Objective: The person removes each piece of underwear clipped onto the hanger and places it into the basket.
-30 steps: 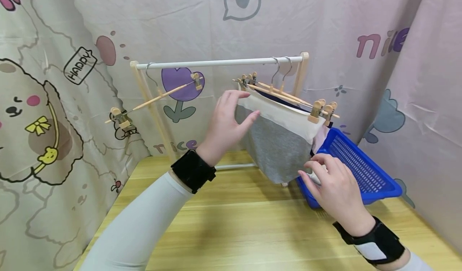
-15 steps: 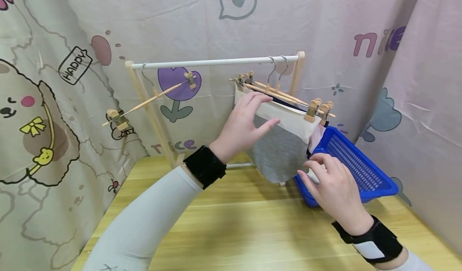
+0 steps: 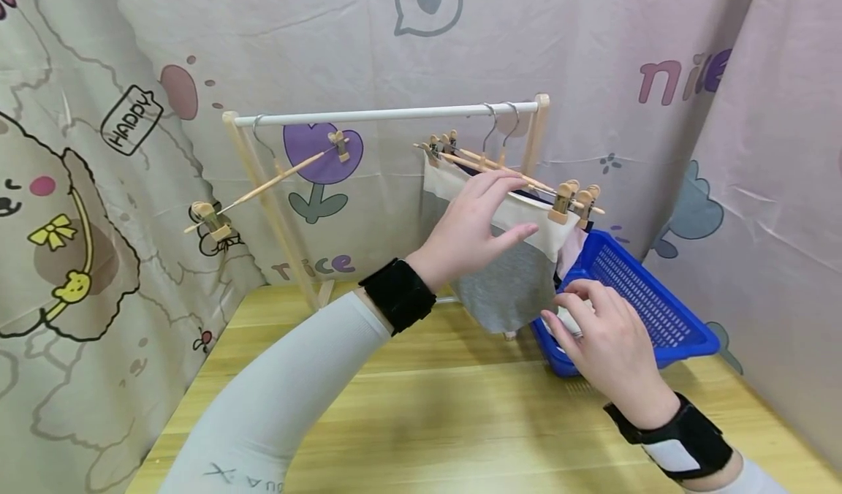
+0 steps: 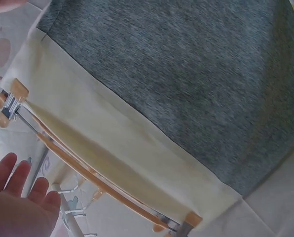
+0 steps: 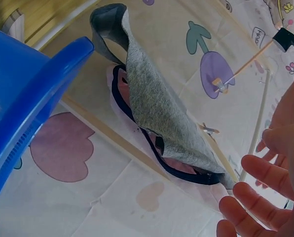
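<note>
Your left hand (image 3: 475,227) lies with straight, relaxed fingers against the cream waistband of the grey garment (image 3: 509,278), which hangs clipped to a wooden clip hanger (image 3: 506,175) on the right part of the small rack's white rail (image 3: 395,114); it grips nothing. Your right hand (image 3: 608,344) hovers at the near left corner of the blue basket (image 3: 658,311), fingers loosely bent over something pale at the basket's rim, and you cannot tell from these views whether it pinches that item or only touches it. Judging by how things lie, the hanging looks partly done: the grey piece is up, a dark navy piece and a pink one show behind it in the right wrist view, and one clip hanger (image 3: 266,183) on the left of the rail is bare. Count three hangers in all by their hooks, two close together on the right and one on the left; one rack, one basket on the wooden table (image 3: 427,406). How much remains in the basket is hidden behind your hand.
</note>
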